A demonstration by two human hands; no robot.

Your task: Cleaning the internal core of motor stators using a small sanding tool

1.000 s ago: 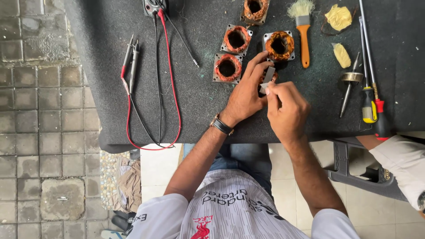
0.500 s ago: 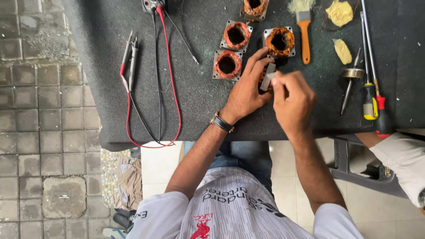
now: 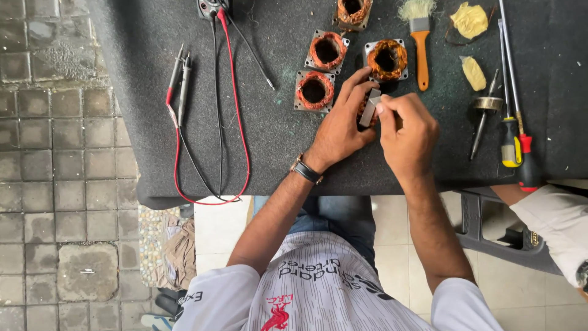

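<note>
Red and black probe leads far left of the small grey metal piece. Left hand curled around the piece, pinching it; right hand closed, fingertips on its top edge. Three copper-wound stators just above-left. Brush, screwdrivers to the right.

A small motor-repair workshop, prob. open-air, is indicated. A table covered w/ dark felt is seen, laid out w/ copper-wound stators, a meter w/ red & black leads, screwdrivers, a brush & yellowish rags. Grey paving blocks are seen beside it, pale tiles under it.
</note>
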